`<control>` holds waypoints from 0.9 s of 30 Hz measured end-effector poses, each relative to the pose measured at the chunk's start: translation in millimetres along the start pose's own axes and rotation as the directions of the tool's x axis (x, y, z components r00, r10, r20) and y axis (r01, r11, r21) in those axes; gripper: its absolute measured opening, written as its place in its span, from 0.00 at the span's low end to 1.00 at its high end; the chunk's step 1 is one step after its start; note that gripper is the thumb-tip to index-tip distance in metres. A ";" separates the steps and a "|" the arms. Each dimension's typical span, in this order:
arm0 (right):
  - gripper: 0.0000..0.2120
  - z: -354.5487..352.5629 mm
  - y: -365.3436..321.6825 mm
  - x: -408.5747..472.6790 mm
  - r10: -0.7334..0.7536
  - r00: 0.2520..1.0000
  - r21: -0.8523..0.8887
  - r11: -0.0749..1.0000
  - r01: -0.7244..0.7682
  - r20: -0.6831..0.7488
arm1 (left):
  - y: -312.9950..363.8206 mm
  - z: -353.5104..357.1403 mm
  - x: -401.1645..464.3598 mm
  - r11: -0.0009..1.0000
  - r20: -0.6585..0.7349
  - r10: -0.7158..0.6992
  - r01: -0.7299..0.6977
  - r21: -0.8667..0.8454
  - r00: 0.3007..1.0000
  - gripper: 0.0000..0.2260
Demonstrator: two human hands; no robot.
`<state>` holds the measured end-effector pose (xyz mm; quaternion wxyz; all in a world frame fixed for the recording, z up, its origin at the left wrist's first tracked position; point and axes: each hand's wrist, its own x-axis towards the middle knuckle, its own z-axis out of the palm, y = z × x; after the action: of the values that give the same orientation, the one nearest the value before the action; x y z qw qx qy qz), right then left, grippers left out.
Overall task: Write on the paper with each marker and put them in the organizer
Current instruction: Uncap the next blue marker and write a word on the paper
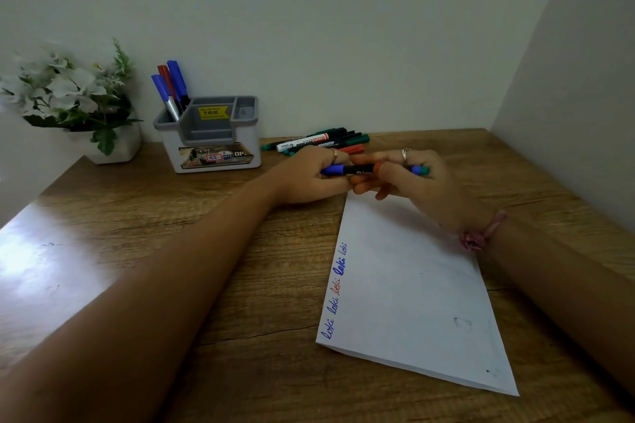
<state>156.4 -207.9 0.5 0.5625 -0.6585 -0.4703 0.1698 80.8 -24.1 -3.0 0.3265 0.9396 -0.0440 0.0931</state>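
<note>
**Above the far end of the paper, both hands hold one blue marker**

At the far left, the grey organizer (209, 134) already holds three markers (170, 87), standing up. Right of it, the left hand (309, 175) pinches the blue cap end of the blue marker (354, 169). The right hand (412, 175) grips the other end, likely to pull the cap on or off. More markers (323, 141) wait just behind. The paper (405, 285) lies near, ready for words.

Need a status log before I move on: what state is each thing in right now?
left hand: grips blue marker's cap end
right hand: grips its other end
blue marker: held level above the table
organizer: upright, three markers inside
loose markers: piled behind the hands
paper: flat, five words written
</note>
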 end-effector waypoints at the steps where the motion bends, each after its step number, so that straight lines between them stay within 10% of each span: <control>1: 0.10 1.0 -0.3 0.2 0.003 1.000 -0.023 1.000 -0.003 -0.015 | -2.8 -0.9 0.1 1.000 -0.027 -0.020 0.021 0.021 0.999 0.03; 7: 0.08 0.5 -3.1 1.9 -0.151 0.948 -0.252 0.965 0.079 -0.281 | -7.6 -2.0 2.8 0.984 -0.199 -0.061 0.093 0.154 0.978 0.12; 17: 0.09 10.3 0.6 -1.6 -0.382 0.890 -0.744 0.664 0.076 -0.249 | 4.3 -6.5 5.5 0.915 -0.210 -0.032 0.113 0.388 0.977 0.11; 27: 0.06 12.9 -4.1 -2.2 -0.209 0.946 -0.579 0.815 0.029 -0.247 | 8.3 -22.4 10.3 0.924 -0.259 0.141 -0.033 0.381 0.955 0.07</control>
<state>143.9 -202.5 -0.5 0.4149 -0.7827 -0.4492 -0.1157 86.4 -16.9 21.4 0.1407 0.9585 -0.0209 0.2470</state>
